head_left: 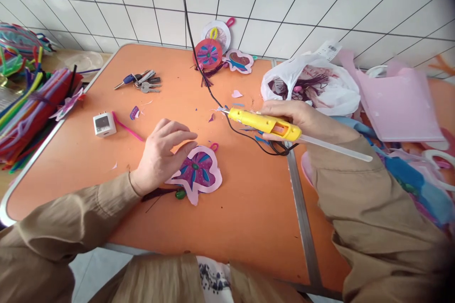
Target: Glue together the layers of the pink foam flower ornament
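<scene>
In the head view my right hand (302, 116) is wrapped round a yellow hot glue gun (263, 122), held above the table with its nozzle pointing left. A translucent glue stick (337, 147) juts from the gun's back end. My left hand (165, 154) is open, its fingers stretched out over the upper left edge of a pink-bordered butterfly ornament (214, 177). I cannot tell whether the fingertips touch it. The ornament has a purple and blue patterned middle, a pink loop (214, 147), a green bead (180, 194) and a dark tassel (159, 193) partly under my left wrist.
A black cord (192, 40) hangs across the orange table (249, 227). Keys (144, 80), a white charger (104, 124) and small scraps lie left and centre. Finished-looking ornaments (208, 53) lean by the tiled wall. A white plastic bag (334, 90) and pink sheets (401, 104) crowd the right; pipe cleaners (46, 99) the left.
</scene>
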`<state>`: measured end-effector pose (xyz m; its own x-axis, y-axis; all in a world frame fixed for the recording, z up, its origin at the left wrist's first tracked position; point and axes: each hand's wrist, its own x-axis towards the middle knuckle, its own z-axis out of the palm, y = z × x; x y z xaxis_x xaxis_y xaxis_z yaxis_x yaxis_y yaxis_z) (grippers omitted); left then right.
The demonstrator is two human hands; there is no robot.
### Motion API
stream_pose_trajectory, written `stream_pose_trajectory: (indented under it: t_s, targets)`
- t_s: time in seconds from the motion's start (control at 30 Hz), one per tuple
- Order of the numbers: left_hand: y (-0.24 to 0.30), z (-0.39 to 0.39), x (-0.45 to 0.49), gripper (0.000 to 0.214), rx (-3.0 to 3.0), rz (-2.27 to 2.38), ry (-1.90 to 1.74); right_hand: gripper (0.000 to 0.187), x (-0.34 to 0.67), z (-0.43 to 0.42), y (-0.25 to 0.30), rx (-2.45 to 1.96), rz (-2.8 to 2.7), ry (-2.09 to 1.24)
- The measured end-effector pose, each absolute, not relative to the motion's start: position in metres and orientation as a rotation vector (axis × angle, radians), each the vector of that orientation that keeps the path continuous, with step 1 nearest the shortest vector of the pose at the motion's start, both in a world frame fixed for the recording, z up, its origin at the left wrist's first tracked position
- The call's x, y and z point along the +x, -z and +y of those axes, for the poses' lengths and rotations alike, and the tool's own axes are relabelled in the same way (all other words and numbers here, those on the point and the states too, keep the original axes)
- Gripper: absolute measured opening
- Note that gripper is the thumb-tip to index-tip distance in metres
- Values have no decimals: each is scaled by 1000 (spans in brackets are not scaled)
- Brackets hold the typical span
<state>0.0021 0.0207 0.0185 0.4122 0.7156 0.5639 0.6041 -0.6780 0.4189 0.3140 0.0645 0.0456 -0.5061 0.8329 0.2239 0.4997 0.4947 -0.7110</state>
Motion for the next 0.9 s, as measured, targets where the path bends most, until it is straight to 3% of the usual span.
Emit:
stream_pose_trajectory:
  t_s: [0.37,0.5,0.57,0.67,0.9]
  targets:
    - [-60,59,33,25,2863,1001,-1038,25,304,53,-55,-1036,-2358,-814]
    - [-60,101,20,19,2767,1426,-1054,25,307,56,-54,-1022,-2350,-786]
    - [-56,130,8,27,2671,1660,-911,25,309,57,-52,-1018,-2351,-772]
    - [-50,164,-11,8,2563,1852,-841,27,312,57,-52,-1008,-2345,-738]
    - [-60,136,-9,30,2469,1818,-767,38,314,55,-59,-1028,-2391,-637]
